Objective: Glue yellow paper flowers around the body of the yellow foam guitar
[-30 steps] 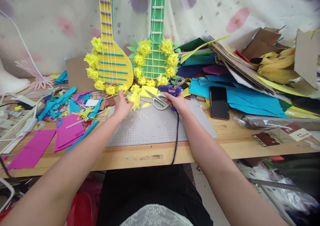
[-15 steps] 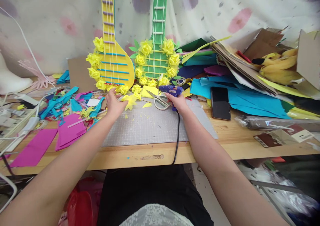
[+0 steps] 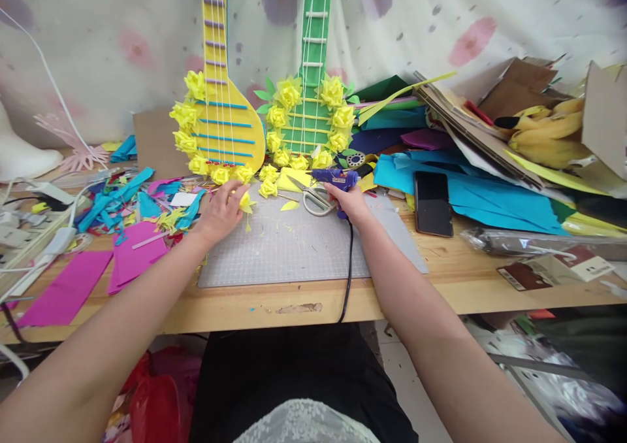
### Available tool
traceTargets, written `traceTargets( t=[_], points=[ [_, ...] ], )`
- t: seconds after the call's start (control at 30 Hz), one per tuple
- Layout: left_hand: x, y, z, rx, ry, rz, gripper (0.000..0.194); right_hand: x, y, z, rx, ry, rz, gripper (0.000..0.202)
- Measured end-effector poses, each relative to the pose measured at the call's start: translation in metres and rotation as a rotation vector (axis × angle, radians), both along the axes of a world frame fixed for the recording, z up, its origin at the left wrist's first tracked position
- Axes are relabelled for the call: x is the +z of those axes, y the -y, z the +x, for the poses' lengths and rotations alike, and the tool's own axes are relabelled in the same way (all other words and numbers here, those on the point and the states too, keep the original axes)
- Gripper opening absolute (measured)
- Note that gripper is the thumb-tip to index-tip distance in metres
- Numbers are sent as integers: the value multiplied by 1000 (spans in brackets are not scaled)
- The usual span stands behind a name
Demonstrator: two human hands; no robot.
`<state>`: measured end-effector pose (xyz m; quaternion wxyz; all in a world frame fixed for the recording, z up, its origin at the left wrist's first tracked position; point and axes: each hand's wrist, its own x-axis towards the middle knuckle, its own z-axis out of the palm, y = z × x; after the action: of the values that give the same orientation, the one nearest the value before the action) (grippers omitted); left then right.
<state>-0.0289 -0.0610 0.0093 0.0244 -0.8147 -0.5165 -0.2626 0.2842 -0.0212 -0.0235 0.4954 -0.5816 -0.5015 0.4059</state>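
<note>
Shifts flower (image 3: 247,203) leftward in pinching left hand (image 3: 221,213), grips glue gun (image 3: 339,178) with right hand (image 3: 351,200), leaving blooms (image 3: 267,187) loose beside flower-edged guitars (image 3: 245,132).

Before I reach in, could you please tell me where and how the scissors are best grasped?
Probably by the pale handles, from the near side: the scissors lie with blades pointing away leftward, and the right hand holds the glue gun at their right.

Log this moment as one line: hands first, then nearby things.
left hand: at yellow paper flower, hold unclear | right hand: gripping hot-glue gun | scissors: left of right hand | smartphone: right of cutting mat
</note>
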Motion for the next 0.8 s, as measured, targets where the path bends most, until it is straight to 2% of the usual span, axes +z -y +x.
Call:
traceTargets(
  t=[0.1, 0.17, 0.33, 0.4, 0.5, 0.57, 0.8],
  points=[
    [-2, 5, -15, -45, -74, -96, 64, 2, 1, 0, 9, -1, -6, 36],
    [2, 6, -22, -39, -29, -97, 64, 3, 1, -1, 17, 6, -7, 36],
    [14, 0, -23, 195, 244, -38, 54, 2, 2, -2, 3, 8, -2, 35],
    [14, -3, -19, 199, 303, -123, 52, 1, 2, -2, -2, 10, -6, 35],
    [12, -6, -16, 104, 251, -336, 50, 0, 1, -1, 5, 10, -11, 35],
    [12, -7, -15, 49, 188, -409, 51, 0, 1, -1, 9, 8, -16, 36],
    [20, -10, -14, 67, 54, -403, 55, 2, 2, -3, 3, -7, -12, 36]
  ],
)
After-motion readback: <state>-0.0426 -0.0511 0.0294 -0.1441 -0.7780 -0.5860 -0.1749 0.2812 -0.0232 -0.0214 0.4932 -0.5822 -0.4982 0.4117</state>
